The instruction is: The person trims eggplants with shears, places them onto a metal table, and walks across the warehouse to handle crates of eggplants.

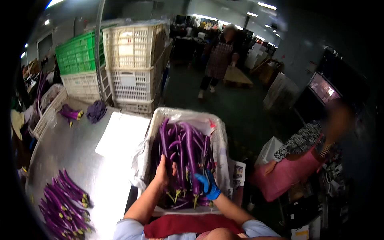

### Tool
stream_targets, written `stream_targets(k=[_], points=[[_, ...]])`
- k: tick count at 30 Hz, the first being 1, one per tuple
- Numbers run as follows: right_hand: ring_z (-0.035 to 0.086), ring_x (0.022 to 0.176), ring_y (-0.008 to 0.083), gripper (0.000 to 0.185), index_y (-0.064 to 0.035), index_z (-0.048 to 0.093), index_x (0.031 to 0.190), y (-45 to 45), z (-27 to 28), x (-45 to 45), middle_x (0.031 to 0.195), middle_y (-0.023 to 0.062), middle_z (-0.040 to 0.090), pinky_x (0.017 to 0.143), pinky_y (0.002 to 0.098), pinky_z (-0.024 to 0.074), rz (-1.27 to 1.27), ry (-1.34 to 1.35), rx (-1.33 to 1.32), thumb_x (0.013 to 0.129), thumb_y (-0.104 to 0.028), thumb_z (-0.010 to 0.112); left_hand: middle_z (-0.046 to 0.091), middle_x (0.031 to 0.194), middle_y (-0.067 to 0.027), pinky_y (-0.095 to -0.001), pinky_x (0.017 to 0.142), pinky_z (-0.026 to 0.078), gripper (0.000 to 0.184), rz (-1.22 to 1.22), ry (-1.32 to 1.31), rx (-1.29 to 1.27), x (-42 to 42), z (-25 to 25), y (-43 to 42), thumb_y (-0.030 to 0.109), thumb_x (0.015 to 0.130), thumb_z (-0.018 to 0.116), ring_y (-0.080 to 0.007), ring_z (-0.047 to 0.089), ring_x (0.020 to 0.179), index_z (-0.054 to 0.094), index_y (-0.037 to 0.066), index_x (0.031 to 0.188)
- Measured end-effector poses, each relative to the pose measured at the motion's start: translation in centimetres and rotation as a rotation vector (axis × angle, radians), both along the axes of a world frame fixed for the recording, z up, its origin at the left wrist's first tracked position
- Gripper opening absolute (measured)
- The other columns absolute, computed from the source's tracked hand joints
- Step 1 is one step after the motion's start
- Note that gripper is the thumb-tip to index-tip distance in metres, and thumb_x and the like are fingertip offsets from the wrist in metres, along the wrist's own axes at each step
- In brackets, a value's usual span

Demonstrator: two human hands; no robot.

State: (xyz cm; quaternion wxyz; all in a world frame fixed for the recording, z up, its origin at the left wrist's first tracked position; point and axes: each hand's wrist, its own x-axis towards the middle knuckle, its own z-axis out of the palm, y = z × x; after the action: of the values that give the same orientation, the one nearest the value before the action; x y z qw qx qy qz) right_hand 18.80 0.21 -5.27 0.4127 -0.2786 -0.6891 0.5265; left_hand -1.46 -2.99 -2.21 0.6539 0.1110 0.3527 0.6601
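Long purple eggplants [190,146] lie lengthwise in a plastic-lined crate [221,156] right before me, their green stem ends toward me. My bare left hand [163,172] is closed around eggplants at the left side of the pile, the thumb pointing up. On the right side, my right hand [209,186] wears a blue glove, its fingers curled against the eggplants. Part of its grip is hidden. Several more eggplants [64,204] lie on the metal table [96,176] to the left.
White paper [122,136], a dark purple cloth [96,111] and a few eggplants [71,113] lie farther up the table. Stacked white crates [130,86] and a green crate [78,52] stand behind. One person [220,56] is in the aisle; another in a pink apron [286,174] is at right.
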Motion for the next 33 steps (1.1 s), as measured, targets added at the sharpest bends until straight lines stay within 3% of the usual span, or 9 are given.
stream_targets(k=[2, 3, 7, 15, 19, 24, 28, 31, 33], points=[[0.058, 0.086, 0.0156, 0.032, 0.0014, 0.048, 0.112, -0.4, 0.4, -0.4, 0.096, 0.0080, 0.059, 0.077, 0.0261, 0.0461, 0.019, 0.105, -0.283, 0.082, -0.006, 0.044, 0.047, 0.062, -0.0033, -0.0259, 0.046, 0.034, 0.043, -0.062, -0.045, 0.066, -0.5, -1.0, 0.3, 0.048, 0.089, 0.031, -0.0155, 0.042, 0.048, 0.049, 0.009, 0.085], [0.058, 0.085, 0.0159, 0.032, 0.0015, 0.048, 0.112, -0.6, 0.7, -0.4, 0.095, 0.0080, 0.059, 0.077, 0.0261, 0.0463, 0.038, 0.059, -0.220, 0.081, -0.006, 0.044, 0.047, 0.064, -0.0031, -0.0263, 0.049, 0.034, 0.042, -0.101, -0.054, 0.130, -0.6, -0.8, 0.1, 0.046, 0.089, 0.033, -0.0156, 0.042, 0.051, 0.049, 0.008, 0.082], [0.058, 0.083, 0.0162, 0.034, 0.0023, 0.047, 0.112, -1.0, 2.1, -1.3, 0.093, 0.0082, 0.060, 0.077, 0.0264, 0.0462, 0.108, 0.081, -0.209, 0.078, -0.005, 0.045, 0.049, 0.073, -0.0034, -0.0282, 0.056, 0.037, 0.029, -0.052, -0.145, 0.203, -0.5, -0.3, -0.4, 0.039, 0.090, 0.036, -0.0162, 0.044, 0.059, 0.045, 0.013, 0.100], [0.047, 0.102, 0.0145, 0.042, -0.0012, 0.045, 0.116, -1.7, 1.4, -2.5, 0.108, 0.0061, 0.052, 0.087, 0.0253, 0.0391, -0.035, 0.084, -0.314, 0.076, -0.003, 0.057, 0.054, 0.086, -0.0046, -0.0297, 0.065, 0.046, 0.020, -0.064, -0.111, 0.212, -0.6, -1.7, -0.6, 0.020, 0.088, 0.048, -0.0153, 0.052, 0.071, 0.043, 0.013, 0.106], [0.046, 0.105, 0.0138, 0.044, -0.0025, 0.046, 0.117, -2.2, 1.9, -3.9, 0.112, 0.0051, 0.051, 0.086, 0.0261, 0.0401, -0.129, 0.031, -0.220, 0.075, 0.000, 0.061, 0.056, 0.089, -0.0049, -0.0307, 0.068, 0.047, 0.023, -0.001, -0.050, 0.159, -0.4, -2.9, -0.2, 0.019, 0.087, 0.050, -0.0158, 0.054, 0.076, 0.044, 0.011, 0.108], [0.052, 0.100, 0.0194, 0.053, -0.0045, 0.046, 0.118, -3.5, 3.5, -5.1, 0.113, 0.0092, 0.052, 0.082, 0.0278, 0.0425, -0.061, -0.285, 0.347, 0.070, -0.001, 0.065, 0.056, 0.098, -0.0063, -0.0268, 0.069, 0.047, 0.033, 0.028, 0.115, 0.322, 1.2, -3.0, -0.3, 0.022, 0.085, 0.054, -0.0148, 0.054, 0.076, 0.043, 0.007, 0.112], [0.052, 0.095, 0.0118, 0.049, -0.0056, 0.046, 0.118, -4.2, 2.0, -4.7, 0.104, 0.0034, 0.054, 0.081, 0.0243, 0.0432, 0.049, -0.143, -0.006, 0.072, 0.003, 0.062, 0.055, 0.103, -0.0121, -0.0286, 0.063, 0.048, 0.023, 0.008, -0.101, 0.208, 0.5, -2.6, -0.7, 0.017, 0.084, 0.048, -0.0170, 0.054, 0.074, 0.044, 0.007, 0.104], [0.053, 0.085, 0.0107, 0.045, -0.0063, 0.044, 0.121, -3.2, 0.2, -3.9, 0.096, 0.0032, 0.055, 0.074, 0.0217, 0.0448, 0.003, 0.051, -0.344, 0.078, 0.005, 0.055, 0.059, 0.092, -0.0125, -0.0326, 0.069, 0.048, 0.047, -0.043, -0.210, 0.214, -0.2, -3.2, -0.4, 0.028, 0.080, 0.045, -0.0204, 0.054, 0.072, 0.042, -0.002, 0.116], [0.051, 0.086, 0.0080, 0.046, -0.0093, 0.044, 0.121, -3.2, 1.1, -3.5, 0.094, -0.0014, 0.053, 0.078, 0.0227, 0.0421, -0.003, -0.056, -0.347, 0.078, -0.001, 0.058, 0.060, 0.084, -0.0119, -0.0304, 0.073, 0.046, 0.067, -0.220, -0.440, 0.237, -1.0, -4.0, -0.1, 0.038, 0.073, 0.046, -0.0213, 0.054, 0.071, 0.038, -0.005, 0.123]])
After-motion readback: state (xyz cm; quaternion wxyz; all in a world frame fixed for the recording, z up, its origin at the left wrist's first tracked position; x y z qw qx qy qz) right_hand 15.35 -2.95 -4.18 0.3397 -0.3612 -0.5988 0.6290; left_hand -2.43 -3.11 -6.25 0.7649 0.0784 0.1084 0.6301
